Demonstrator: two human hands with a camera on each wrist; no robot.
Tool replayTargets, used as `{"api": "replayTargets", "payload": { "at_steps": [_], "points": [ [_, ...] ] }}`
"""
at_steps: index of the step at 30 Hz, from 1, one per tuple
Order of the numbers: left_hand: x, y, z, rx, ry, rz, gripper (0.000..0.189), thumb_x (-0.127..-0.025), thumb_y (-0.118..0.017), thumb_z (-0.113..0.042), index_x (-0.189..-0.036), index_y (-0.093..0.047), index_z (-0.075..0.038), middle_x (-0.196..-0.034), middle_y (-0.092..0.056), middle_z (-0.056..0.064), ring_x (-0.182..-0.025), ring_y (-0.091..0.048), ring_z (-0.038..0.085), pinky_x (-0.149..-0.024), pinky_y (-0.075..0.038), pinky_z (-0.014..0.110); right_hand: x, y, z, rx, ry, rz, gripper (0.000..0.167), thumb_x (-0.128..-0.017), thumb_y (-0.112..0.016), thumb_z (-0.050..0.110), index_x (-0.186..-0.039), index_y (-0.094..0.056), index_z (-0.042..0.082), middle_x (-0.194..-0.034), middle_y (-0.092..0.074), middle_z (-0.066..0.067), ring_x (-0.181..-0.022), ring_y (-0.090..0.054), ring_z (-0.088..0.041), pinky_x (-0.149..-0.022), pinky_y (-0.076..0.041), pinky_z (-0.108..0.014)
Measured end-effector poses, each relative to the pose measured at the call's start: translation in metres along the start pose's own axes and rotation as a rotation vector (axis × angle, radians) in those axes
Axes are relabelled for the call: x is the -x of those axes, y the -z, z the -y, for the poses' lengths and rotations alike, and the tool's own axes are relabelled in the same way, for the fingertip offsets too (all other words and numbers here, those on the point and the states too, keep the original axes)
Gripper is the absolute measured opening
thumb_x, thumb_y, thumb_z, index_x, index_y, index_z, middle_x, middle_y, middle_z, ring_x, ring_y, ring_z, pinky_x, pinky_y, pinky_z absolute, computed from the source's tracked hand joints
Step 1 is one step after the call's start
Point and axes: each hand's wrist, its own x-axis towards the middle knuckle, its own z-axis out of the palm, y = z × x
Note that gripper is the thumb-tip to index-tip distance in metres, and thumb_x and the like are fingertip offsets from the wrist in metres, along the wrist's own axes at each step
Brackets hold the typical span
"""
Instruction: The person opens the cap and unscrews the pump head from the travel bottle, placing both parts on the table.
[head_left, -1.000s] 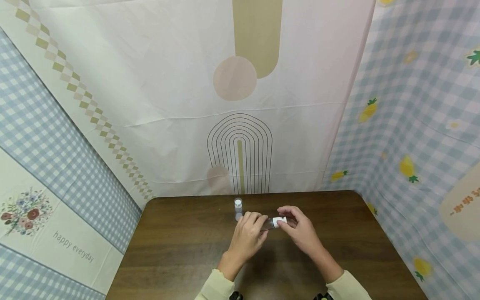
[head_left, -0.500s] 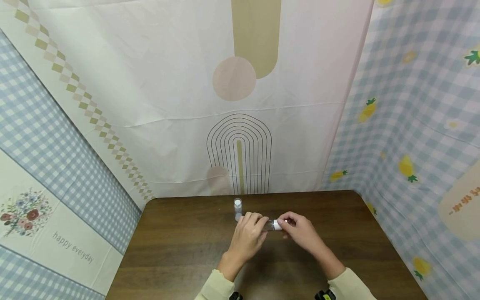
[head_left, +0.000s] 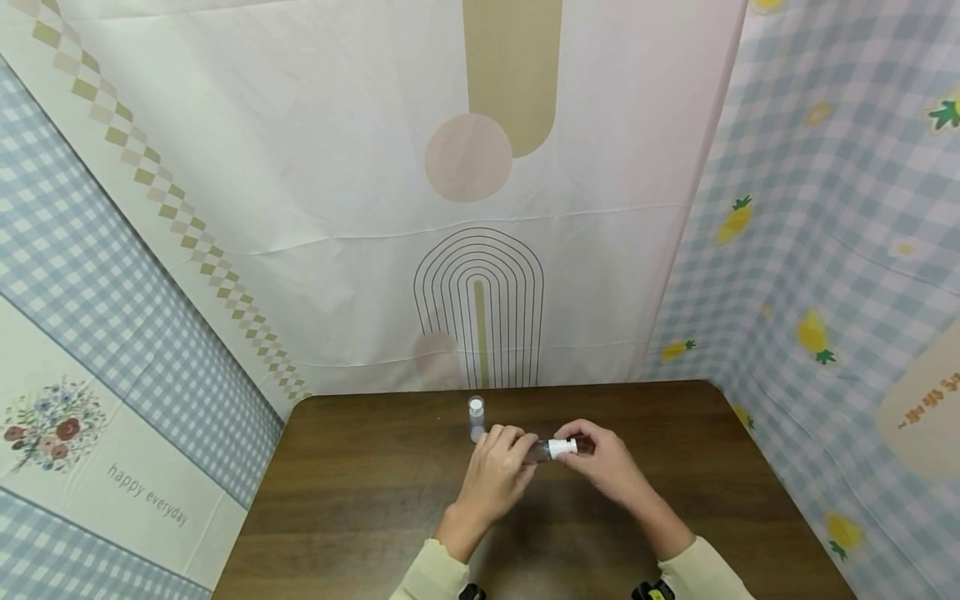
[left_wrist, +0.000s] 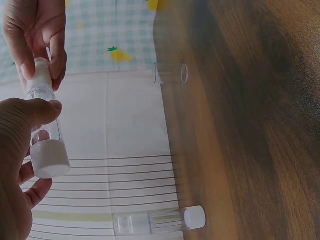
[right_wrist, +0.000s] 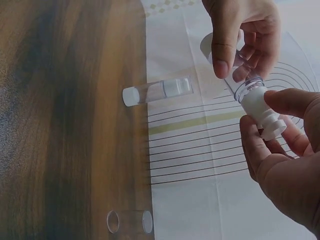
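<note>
Between both hands, a clear pump bottle with a white base and a white pump collar is held tilted on its side above the table. My left hand grips its clear body, the thumb lying across it in the left wrist view. The thumb and fingers of my right hand are round the white pump collar at the other end. A second clear pump bottle, with a white base, stands upright on the table beyond the left hand. In the right wrist view a clear cylindrical cap stands on the table.
The brown wooden table reaches back to a printed white cloth. Blue checked cloth hangs along the right side, and a similar one along the left.
Fingers of my right hand closed in on the white collar, then shifted round it, leaving more of it visible now. The left hand and the standing bottle stayed in place.
</note>
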Motion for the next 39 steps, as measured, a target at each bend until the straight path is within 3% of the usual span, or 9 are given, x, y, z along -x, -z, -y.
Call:
{"api": "replayTargets", "payload": {
  "at_steps": [7,15,21,25,29,32,39],
  "points": [
    [0.000,-0.001,-0.001,0.006,0.005,0.009,0.033,-0.080,-0.087,-0.020,-0.109,-0.073,-0.016,-0.101,-0.067,-0.003,-0.092,-0.062,0.017,-0.068,-0.044,0.031,0.001,-0.003,-0.005,-0.104,0.056,0.017,0.028,-0.087,-0.078,-0.001,-0.111,-0.066,0.002,-0.112,-0.065,-0.016,-0.096,-0.062,-0.017,-0.081,-0.055,-0.021],
    [-0.001,-0.003,-0.001,-0.011,-0.030,-0.043,0.035,-0.076,-0.089,-0.021,-0.107,-0.073,-0.014,-0.099,-0.067,-0.002,-0.090,-0.062,0.017,-0.067,-0.044,0.030,-0.001,-0.010,-0.006,-0.080,0.088,-0.092,0.015,-0.096,-0.073,0.012,-0.109,-0.068,0.005,-0.108,-0.070,-0.013,-0.094,-0.062,-0.007,-0.081,-0.051,-0.022],
    [-0.001,-0.003,-0.001,-0.017,-0.052,-0.053,0.034,-0.076,-0.088,-0.020,-0.106,-0.073,-0.014,-0.098,-0.067,-0.002,-0.090,-0.062,0.017,-0.068,-0.043,0.029,-0.002,-0.009,-0.006,-0.036,-0.008,-0.112,0.021,-0.096,-0.072,0.015,-0.114,-0.068,0.005,-0.111,-0.071,-0.015,-0.092,-0.065,-0.006,-0.077,-0.053,-0.021],
    [-0.002,-0.002,-0.001,-0.036,-0.065,-0.051,0.034,-0.076,-0.089,-0.020,-0.106,-0.073,-0.014,-0.098,-0.068,-0.002,-0.090,-0.062,0.017,-0.069,-0.044,0.029,-0.003,-0.007,-0.005,-0.010,-0.085,-0.091,0.019,-0.099,-0.070,0.020,-0.110,-0.069,0.004,-0.099,-0.072,-0.010,-0.079,-0.067,-0.010,-0.068,-0.056,-0.027],
    [-0.002,-0.001,-0.002,-0.055,-0.074,-0.050,0.036,-0.074,-0.090,-0.020,-0.106,-0.074,-0.014,-0.099,-0.068,-0.001,-0.089,-0.062,0.017,-0.068,-0.044,0.029,-0.003,-0.005,-0.005,-0.032,-0.120,-0.032,0.016,-0.100,-0.067,0.017,-0.105,-0.069,0.002,-0.090,-0.071,-0.009,-0.073,-0.069,-0.016,-0.069,-0.062,-0.036],
    [-0.003,0.000,-0.003,-0.055,-0.071,-0.045,0.036,-0.074,-0.090,-0.019,-0.106,-0.074,-0.014,-0.100,-0.068,-0.001,-0.090,-0.062,0.017,-0.068,-0.044,0.029,-0.002,-0.003,-0.004,-0.041,-0.111,-0.010,0.015,-0.100,-0.067,0.016,-0.104,-0.069,0.002,-0.090,-0.071,-0.009,-0.074,-0.070,-0.016,-0.069,-0.062,-0.036],
    [-0.003,0.000,-0.003,-0.038,-0.059,-0.039,0.035,-0.077,-0.090,-0.021,-0.106,-0.073,-0.013,-0.099,-0.068,-0.001,-0.090,-0.061,0.018,-0.069,-0.044,0.030,-0.001,0.000,-0.001,-0.028,-0.056,-0.025,0.020,-0.093,-0.077,0.018,-0.106,-0.070,0.004,-0.097,-0.070,-0.010,-0.079,-0.063,-0.011,-0.066,-0.053,-0.024]
  ]
}}
